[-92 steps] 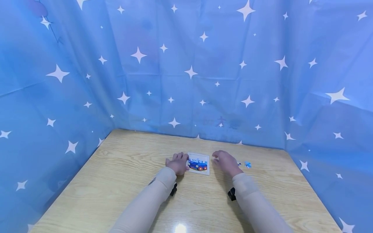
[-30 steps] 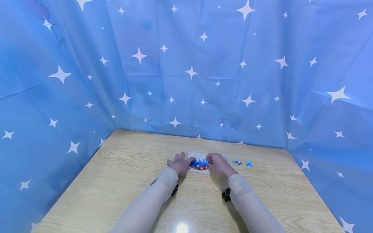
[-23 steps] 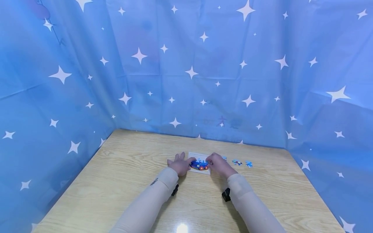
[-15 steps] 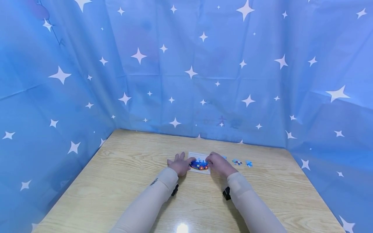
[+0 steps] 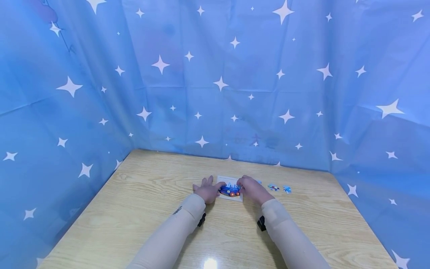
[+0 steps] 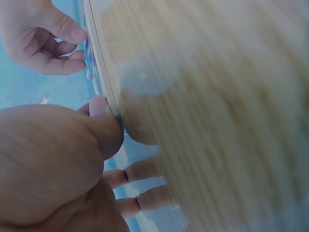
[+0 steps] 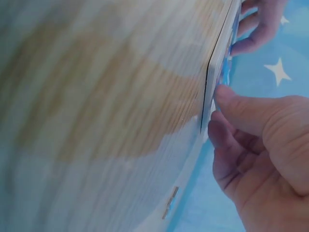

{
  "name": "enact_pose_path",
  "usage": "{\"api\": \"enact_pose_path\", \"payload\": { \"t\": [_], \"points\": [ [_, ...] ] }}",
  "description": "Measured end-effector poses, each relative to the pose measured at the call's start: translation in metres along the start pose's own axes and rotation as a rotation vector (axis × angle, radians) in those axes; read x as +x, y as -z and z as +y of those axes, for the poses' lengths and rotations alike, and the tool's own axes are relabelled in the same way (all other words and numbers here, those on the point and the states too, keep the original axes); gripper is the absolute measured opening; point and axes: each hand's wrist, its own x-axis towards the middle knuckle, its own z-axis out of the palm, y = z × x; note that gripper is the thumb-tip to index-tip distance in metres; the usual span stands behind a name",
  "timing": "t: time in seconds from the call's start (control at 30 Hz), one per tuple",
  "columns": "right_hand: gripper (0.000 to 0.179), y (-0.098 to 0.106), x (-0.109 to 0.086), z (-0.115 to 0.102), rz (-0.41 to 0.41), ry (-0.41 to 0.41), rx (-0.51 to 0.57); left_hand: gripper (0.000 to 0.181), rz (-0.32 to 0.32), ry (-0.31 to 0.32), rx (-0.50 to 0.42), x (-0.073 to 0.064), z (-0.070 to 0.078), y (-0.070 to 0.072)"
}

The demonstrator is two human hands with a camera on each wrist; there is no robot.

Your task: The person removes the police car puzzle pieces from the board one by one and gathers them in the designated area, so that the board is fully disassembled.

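On the wooden table lies a flat white-framed jigsaw board [image 5: 231, 198] with a blue train picture [image 5: 227, 191] with red wheels. My left hand [image 5: 206, 191] rests at the board's left side, fingers spread and thumb on its edge. My right hand [image 5: 254, 189] is over the board's right side, thumb and fingers bent together at the train's right end. Between these fingertips a small bluish puzzle piece [image 5: 240, 186] is mostly hidden. In the left wrist view the right hand [image 6: 46, 41] has thumb and fingertips close to the board's surface.
Loose puzzle pieces lie right of the board: a bluish one [image 5: 259, 182] partly behind the right hand, a multicoloured one [image 5: 273, 187] and a light blue one [image 5: 287, 189]. A star-patterned blue curtain [image 5: 220, 112] hangs behind the wooden table [image 5: 134, 209].
From beside the board, the right hand has moved left onto its right part, and the left thumb has moved onto the picture's left side. Over the last second both hands barely shift.
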Motion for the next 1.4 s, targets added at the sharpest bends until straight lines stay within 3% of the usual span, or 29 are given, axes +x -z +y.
{"api": "enact_pose_path", "payload": {
  "t": [0.23, 0.43, 0.53, 0.77, 0.9, 1.07, 1.2, 1.4],
  "points": [
    [0.022, 0.0, 0.002, 0.006, -0.023, 0.019, 0.041, 0.049, 0.003, -0.014, -0.014, -0.002, 0.001, 0.0],
    [0.023, -0.002, 0.001, 0.009, 0.002, -0.003, 0.158, 0.049, 0.011, -0.011, -0.001, -0.002, 0.001, -0.001],
    [0.023, -0.002, 0.0, 0.007, 0.034, -0.052, 0.233, 0.049, 0.014, -0.013, -0.001, -0.002, 0.001, 0.0],
    [0.022, 0.001, 0.0, -0.001, 0.085, -0.25, 0.439, 0.049, 0.001, -0.009, -0.009, 0.0, 0.0, 0.001],
    [0.022, 0.001, 0.0, -0.005, 0.098, -0.285, 0.514, 0.049, -0.005, -0.004, -0.007, 0.002, 0.0, 0.0],
    [0.021, 0.0, 0.0, -0.005, 0.101, -0.272, 0.493, 0.049, -0.006, 0.0, -0.009, 0.004, -0.001, -0.002],
    [0.023, -0.001, -0.001, -0.004, 0.063, -0.249, 0.418, 0.049, -0.015, -0.01, -0.026, 0.006, -0.002, -0.004],
    [0.03, -0.002, 0.0, -0.003, 0.011, -0.204, 0.394, 0.049, -0.012, -0.009, -0.009, 0.005, -0.004, -0.004]
  ]
}}
